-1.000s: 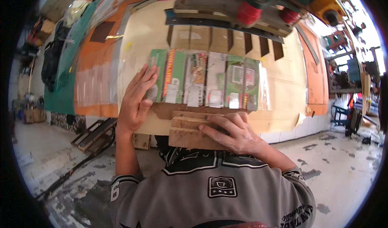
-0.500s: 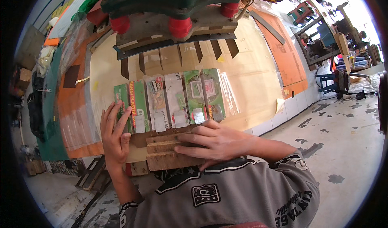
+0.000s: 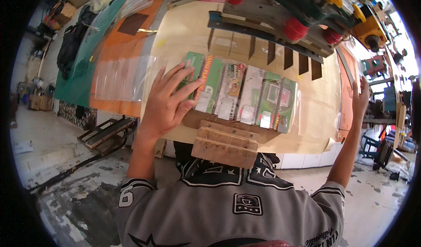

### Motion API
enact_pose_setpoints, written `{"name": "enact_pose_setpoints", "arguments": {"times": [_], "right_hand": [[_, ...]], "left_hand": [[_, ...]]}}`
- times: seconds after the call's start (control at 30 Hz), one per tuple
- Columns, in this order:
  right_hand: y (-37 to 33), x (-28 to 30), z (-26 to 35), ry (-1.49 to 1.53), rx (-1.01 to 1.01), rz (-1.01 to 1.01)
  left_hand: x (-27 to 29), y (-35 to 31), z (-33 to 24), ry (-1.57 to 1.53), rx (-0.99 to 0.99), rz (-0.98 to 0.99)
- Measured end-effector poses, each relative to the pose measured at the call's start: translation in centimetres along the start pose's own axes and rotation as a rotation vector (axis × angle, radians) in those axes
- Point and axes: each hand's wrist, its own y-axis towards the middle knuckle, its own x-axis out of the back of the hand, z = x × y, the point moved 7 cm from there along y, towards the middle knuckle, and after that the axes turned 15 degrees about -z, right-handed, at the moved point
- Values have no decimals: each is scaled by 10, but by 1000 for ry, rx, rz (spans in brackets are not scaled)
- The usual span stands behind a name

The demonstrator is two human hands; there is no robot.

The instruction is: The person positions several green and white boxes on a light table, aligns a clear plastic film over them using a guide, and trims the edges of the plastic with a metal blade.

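My left hand (image 3: 170, 99) lies with its fingers spread on the left end of a row of printed plastic packaging strips (image 3: 230, 89). The fingertips cover part of the leftmost green strip (image 3: 191, 68). The strips are green and whitish, set side by side, with clear film showing at the right end. My right hand (image 3: 360, 95) is raised at the far right, away from the strips, its fingers apart and nothing visible in it. Close to my body, a stepped wooden block (image 3: 226, 144) sits at the table's front edge, touched by neither hand.
Beyond the strips hangs a green press head (image 3: 291, 6) with red knobs and a row of dark downward blades (image 3: 288, 59). A cream sheet (image 3: 175, 32) covers the table. A yellow control box (image 3: 370, 30) with a black knob is at upper right. Orange boards flank the sheet.
My right hand has left the wooden block and risen to the far right. My left hand stays at the strips' left end. The whole view has turned and shifted.
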Motion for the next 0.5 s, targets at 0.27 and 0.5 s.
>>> {"name": "enact_pose_setpoints", "arguments": {"times": [0.27, 0.5], "right_hand": [[4, -80, -134, -130, -125, 186], [-7, -72, -122, -209, -123, 81]], "left_hand": [[-7, -2, 7, -4, 18, -23], [-7, 2, 16, -119, 32, -17]]}}
